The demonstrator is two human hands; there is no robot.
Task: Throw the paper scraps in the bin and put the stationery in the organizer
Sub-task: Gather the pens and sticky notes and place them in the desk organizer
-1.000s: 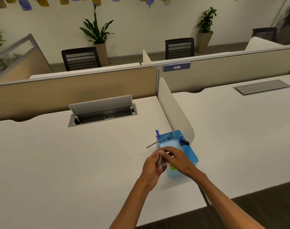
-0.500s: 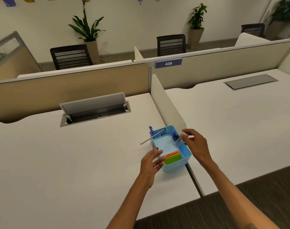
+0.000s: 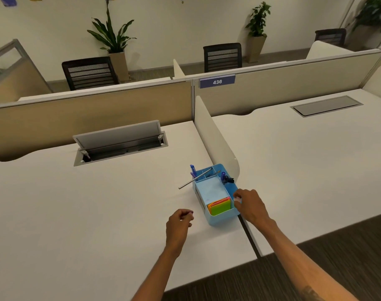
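The light blue plastic desk organizer point(image 3: 222, 219) stands on the white desk point(image 3: 98, 213), against the end of a low white divider panel point(image 3: 215, 137). The right hand point(image 3: 250, 206) curls at its right wall, pinching a small white object point(image 3: 237, 199) too blurred to identify. The left hand point(image 3: 179, 222) hovers just left of the organizer, fingers curled in, nothing visible in them. Orange and green sticky notes point(image 3: 220, 207) fill its near compartment. Blue pens point(image 3: 192, 170) and a slim silver metal pen point(image 3: 194, 180) lean from the far ones. Beyond it, a blue partition sign point(image 3: 217, 81) reads "436".

"436" on blue partition sign point(image 3: 217, 81)
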